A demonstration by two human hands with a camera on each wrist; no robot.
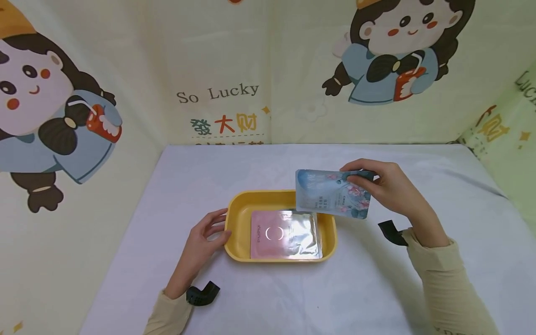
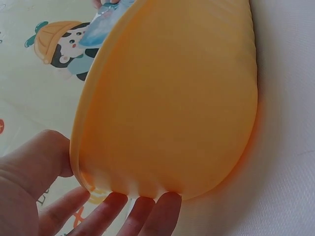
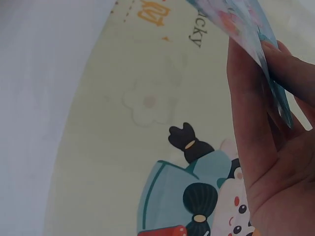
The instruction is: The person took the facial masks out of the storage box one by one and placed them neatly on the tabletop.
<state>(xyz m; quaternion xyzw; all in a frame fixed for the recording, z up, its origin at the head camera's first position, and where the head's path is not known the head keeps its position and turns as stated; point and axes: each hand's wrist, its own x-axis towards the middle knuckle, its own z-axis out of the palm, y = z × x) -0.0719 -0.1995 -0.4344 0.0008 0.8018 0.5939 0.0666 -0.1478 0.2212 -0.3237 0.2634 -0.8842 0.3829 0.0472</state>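
Observation:
A yellow tray (image 1: 238,246) with rounded corners sits on the table. My left hand (image 1: 208,231) holds its left end, thumb at the rim (image 2: 81,113) and fingertips against the outer wall (image 2: 172,113). Inside the tray lies a pink and silver face mask packet (image 1: 274,237), lettered PMPM, at least one silver edge showing beneath it at the right. My right hand (image 1: 383,186) pinches a blue flowered face mask packet (image 1: 326,193) by its right end, thumb on the front. This packet is held over the tray's back right corner and overlaps it in the head view.
White cloth (image 1: 272,302) covers the table. Behind and at the sides hang cream sheets (image 1: 217,51) printed with cartoon figures and lettering. A black camera mount (image 1: 203,294) is on the left wrist, another black mount (image 1: 392,233) on the right.

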